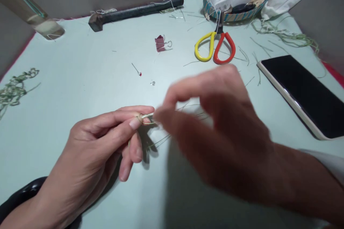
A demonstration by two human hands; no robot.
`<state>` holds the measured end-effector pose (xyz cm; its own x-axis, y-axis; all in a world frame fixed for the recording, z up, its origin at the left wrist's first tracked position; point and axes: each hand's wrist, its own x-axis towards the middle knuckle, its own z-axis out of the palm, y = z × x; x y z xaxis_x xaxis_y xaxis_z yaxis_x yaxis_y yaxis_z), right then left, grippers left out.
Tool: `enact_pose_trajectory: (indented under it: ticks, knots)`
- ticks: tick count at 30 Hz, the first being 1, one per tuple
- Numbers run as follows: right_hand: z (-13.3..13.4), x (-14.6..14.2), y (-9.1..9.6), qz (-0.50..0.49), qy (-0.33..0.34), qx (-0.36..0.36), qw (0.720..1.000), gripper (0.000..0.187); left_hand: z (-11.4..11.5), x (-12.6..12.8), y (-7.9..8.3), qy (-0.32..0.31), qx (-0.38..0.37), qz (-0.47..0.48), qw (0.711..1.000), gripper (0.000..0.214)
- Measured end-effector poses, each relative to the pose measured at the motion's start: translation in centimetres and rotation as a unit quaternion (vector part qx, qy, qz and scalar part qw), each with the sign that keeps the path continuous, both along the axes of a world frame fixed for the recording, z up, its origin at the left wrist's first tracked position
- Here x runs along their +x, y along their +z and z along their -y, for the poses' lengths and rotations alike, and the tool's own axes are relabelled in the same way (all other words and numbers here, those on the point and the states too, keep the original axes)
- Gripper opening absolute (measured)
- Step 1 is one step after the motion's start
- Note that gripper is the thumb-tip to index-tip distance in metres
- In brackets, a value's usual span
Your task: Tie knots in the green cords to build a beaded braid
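Thin green cords [147, 115] are pinched between the thumb and forefinger of my left hand [99, 139], with a small loop or knot at the fingertips. My right hand [220, 136], smeared by motion, has its thumb and forefinger pressed together on the same cords just to the right. Loose cord ends [163, 138] trail out behind and below its fingers. Exactly how the cords cross between the two hands is hidden by the right fingers. Beyond my hands lie a red-headed pin [136, 69] and a small clear piece [152, 83].
Scissors [205, 48] with yellow and red handles lean against a basket [236, 17] of white rolls. A hammer [139, 11] lies along the back edge. There are a binder clip [160, 43], a phone [306, 93] at right, and knotted green cord [13, 91] at left.
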<state>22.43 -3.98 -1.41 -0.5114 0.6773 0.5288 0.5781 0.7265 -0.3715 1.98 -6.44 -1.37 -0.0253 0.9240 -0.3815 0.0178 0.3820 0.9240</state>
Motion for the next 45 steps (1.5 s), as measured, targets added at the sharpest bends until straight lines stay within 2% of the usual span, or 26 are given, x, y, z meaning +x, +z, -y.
enact_pose_trajectory:
  ticks: [3,8,11,14,17,21,25,28,31,34,39,42,45]
  knots:
    - [0.8,-0.4,-0.3,0.034,0.06,0.014,0.998,0.023,0.2,-0.2,-0.1,-0.008,-0.002,0.012,1.0,0.012]
    - [0.3,-0.4,-1.0,0.101,0.132,-0.042,0.985,0.032,0.4,-0.3,-0.4,-0.005,0.017,0.004,1.0,0.015]
    - [0.3,0.0,-0.2,0.101,0.211,-0.083,0.969,0.026,0.2,-0.2,-0.2,0.015,0.034,-0.013,0.999,0.01]
    - [0.2,0.7,1.5,0.039,0.238,-0.203,0.949,0.02,-0.2,-0.2,0.0,0.025,0.043,-0.038,0.998,0.011]
    - [-0.4,1.5,3.1,-0.052,0.259,-0.316,0.911,0.016,-0.4,-0.3,0.0,0.018,0.036,-0.047,0.998,0.014]
    - [-1.3,2.7,4.6,-0.148,0.261,-0.35,0.887,0.015,-0.5,-0.2,-0.1,0.013,0.036,-0.042,0.998,0.016]
    - [-1.6,3.5,5.3,-0.207,0.33,-0.378,0.84,0.017,-0.5,-0.1,-0.3,0.009,0.047,-0.036,0.998,0.018]
    - [-1.7,3.5,5.5,-0.269,0.299,-0.395,0.826,0.022,-0.5,-0.2,-0.3,0.01,0.056,-0.039,0.998,0.018]
    - [-2.0,3.1,5.0,-0.315,0.209,-0.408,0.831,0.026,-0.5,-0.3,-0.4,0.009,0.067,-0.048,0.997,0.019]
    - [-2.2,2.1,3.5,-0.28,0.129,-0.417,0.855,0.005,-0.3,-0.2,-0.4,0.006,0.087,-0.073,0.994,0.018]
    - [-1.5,0.0,1.0,-0.24,0.107,-0.427,0.865,0.004,0.0,0.3,-0.3,0.001,0.129,-0.128,0.983,0.014]
    - [-1.2,-0.6,0.6,-0.261,0.104,-0.402,0.872,0.013,0.0,0.4,-0.2,-0.009,0.15,-0.154,0.977,0.014]
    - [-1.3,-1.0,0.5,-0.244,0.076,-0.364,0.895,0.006,0.1,0.5,-0.1,-0.006,0.177,-0.173,0.969,0.013]
